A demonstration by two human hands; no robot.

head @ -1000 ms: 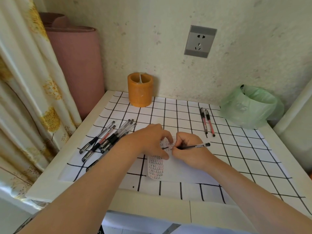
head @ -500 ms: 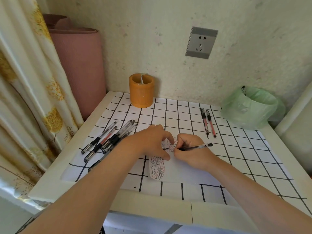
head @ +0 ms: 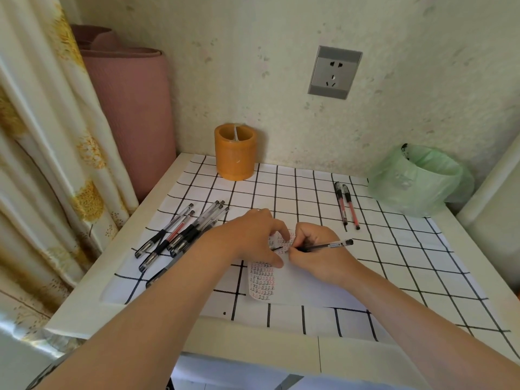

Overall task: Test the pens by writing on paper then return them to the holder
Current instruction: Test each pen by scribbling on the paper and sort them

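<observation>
Two hands, right (head: pixel 318 254) gripping slim black pen (head: pixel 323 245), left (head: pixel 253 237) pinning curled paper (head: pixel 263 280).

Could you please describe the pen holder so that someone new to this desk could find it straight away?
Look along the back wall to the far left corner of the checked desk mat, left of the grey wall socket. The pen holder stands there: an upright orange cylinder, unlike the green-bagged bin at the far right.
</observation>
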